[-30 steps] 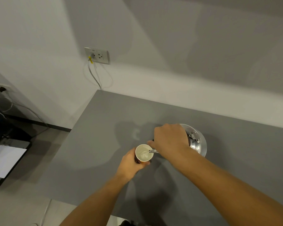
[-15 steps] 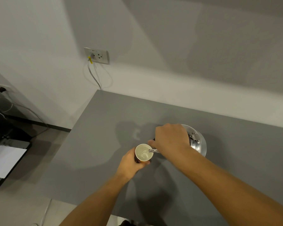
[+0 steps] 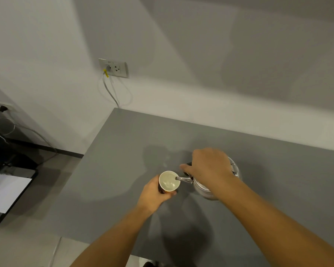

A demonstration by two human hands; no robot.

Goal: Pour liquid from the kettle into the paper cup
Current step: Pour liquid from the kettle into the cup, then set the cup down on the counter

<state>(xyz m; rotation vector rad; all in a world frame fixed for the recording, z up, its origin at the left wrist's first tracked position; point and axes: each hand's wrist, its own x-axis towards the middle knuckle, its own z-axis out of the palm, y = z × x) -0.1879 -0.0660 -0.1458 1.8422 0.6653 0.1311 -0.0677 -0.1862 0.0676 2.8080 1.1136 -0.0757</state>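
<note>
Grey table (image 3: pixel 135 143), wall socket (image 3: pixel 115 68), cable (image 3: pixel 112 93).

Two hands over grey table: left hand (image 3: pixel 156 191), right hand (image 3: pixel 208 166). Two bare forearms below them. One paper cup (image 3: pixel 169 181). One metal kettle (image 3: pixel 204 186), one spout, one dark handle. One table (image 3: pixel 123 151). Wall sockets: two, one near (image 3: pixel 113 68), one far left (image 3: pixel 3 107). One plug with yellow tag in near socket, one pale cable (image 3: pixel 112 93) hanging from it. One black device (image 3: pixel 10 189) at left, one white sheet on it.
</note>
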